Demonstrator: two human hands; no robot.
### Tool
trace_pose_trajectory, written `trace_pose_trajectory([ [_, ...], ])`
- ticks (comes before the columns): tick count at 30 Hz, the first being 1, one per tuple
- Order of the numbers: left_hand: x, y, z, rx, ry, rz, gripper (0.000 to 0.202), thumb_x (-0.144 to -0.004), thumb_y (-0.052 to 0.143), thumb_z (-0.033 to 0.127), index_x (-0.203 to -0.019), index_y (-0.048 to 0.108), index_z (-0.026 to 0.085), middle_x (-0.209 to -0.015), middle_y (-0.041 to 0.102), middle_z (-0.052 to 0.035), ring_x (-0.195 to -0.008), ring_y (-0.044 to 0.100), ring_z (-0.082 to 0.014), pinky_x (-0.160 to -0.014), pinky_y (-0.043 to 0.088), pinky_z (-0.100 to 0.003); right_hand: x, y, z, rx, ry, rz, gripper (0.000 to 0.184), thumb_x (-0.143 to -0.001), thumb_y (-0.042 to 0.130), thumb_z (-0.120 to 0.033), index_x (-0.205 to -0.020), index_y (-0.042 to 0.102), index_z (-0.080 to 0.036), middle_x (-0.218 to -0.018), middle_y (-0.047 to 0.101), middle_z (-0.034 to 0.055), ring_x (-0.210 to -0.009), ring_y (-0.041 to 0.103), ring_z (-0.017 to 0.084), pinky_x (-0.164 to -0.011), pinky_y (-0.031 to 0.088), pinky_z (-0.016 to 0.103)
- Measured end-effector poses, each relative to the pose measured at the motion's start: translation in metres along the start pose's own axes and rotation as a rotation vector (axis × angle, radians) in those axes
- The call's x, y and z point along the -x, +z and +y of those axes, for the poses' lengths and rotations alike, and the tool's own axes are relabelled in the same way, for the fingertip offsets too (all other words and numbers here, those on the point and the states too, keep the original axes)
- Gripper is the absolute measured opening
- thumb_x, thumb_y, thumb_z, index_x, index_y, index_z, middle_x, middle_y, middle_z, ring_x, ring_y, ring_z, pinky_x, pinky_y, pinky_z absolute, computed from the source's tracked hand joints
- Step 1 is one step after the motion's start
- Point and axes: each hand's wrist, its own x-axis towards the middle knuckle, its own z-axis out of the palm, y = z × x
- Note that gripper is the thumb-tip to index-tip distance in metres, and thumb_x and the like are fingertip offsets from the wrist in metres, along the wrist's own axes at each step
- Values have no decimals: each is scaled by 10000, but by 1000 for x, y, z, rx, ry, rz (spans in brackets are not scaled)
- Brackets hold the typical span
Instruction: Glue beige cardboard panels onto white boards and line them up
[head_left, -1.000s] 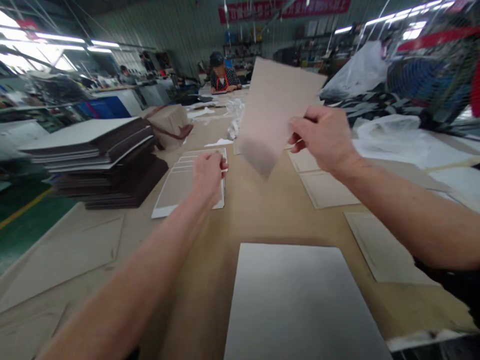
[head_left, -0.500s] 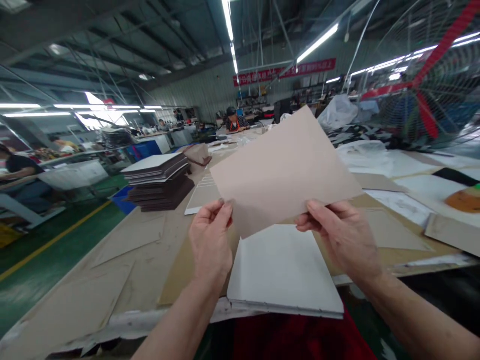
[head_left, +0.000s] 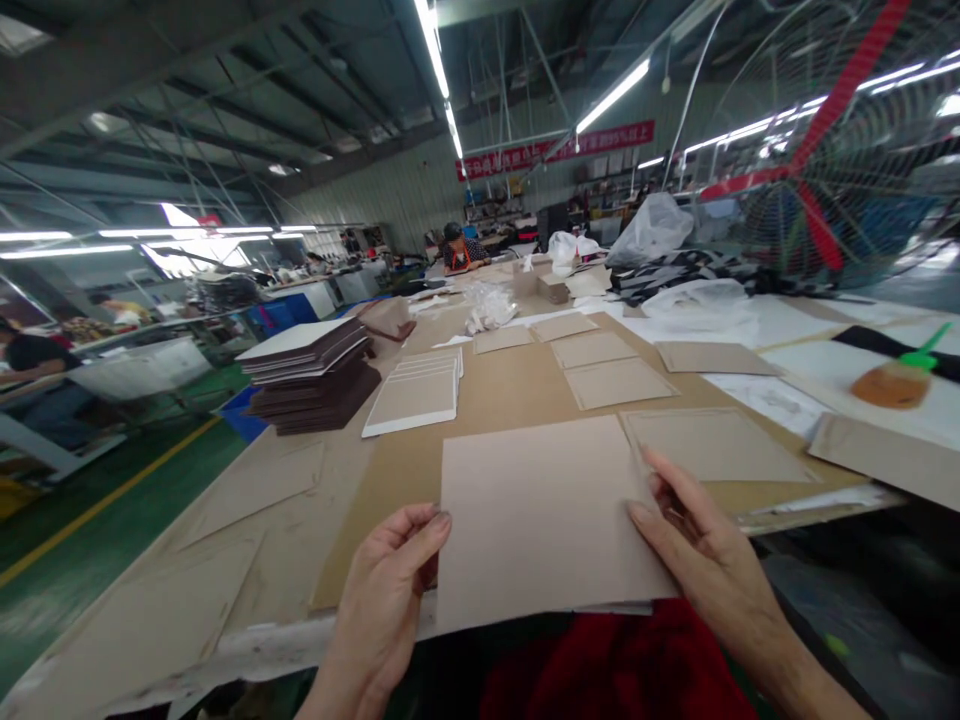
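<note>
A flat beige sheet of card (head_left: 544, 520) is stretched between my two hands near the table's front edge. My left hand (head_left: 390, 575) pinches its left edge with thumb and fingers. At the right edge, my right hand (head_left: 686, 530) grips it, thumb on top and fingers bent at the side. The beige sheet lies over a white stack (head_left: 619, 607), of which only a thin strip shows below. Whether the sheet touches the stack, I cannot tell.
Left on the table (head_left: 337, 520) rises a tall stack of dark and white boards (head_left: 311, 375). White-edged beige panels (head_left: 416, 390) overlap beside it. Beige pieces (head_left: 619, 380) lie farther back. At right are a bottle with a green nozzle (head_left: 896, 380) and a large fan (head_left: 802, 170).
Both hands have lowered the beige sheet from a raised, tilted position to over the white stack, nearly squaring it. The white stack is now mostly covered, and the panels behind show.
</note>
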Motion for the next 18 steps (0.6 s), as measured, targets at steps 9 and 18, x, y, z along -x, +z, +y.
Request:
trace_pose_trajectory([
  [9, -10, -2, -44, -333, 178, 156, 584, -645, 830, 502, -1109, 725, 164, -746, 634, 33, -702, 594, -119, -690, 480, -222, -6, -13, 35, 459, -81, -15, 567, -913, 531, -569, -1371, 595, -240, -1107, 729, 57, -966, 697, 227, -860, 575, 350],
  [18, -40, -5, -49, -687, 451, 59, 328, -781, 715, 504, -985, 778, 255, -814, 665, -6, -728, 644, -138, -653, 535, -210, -38, -10, 41, 704, -388, -25, 299, -968, 537, -403, -1229, 609, -276, -869, 694, -16, -712, 688, 116, -606, 550, 147],
])
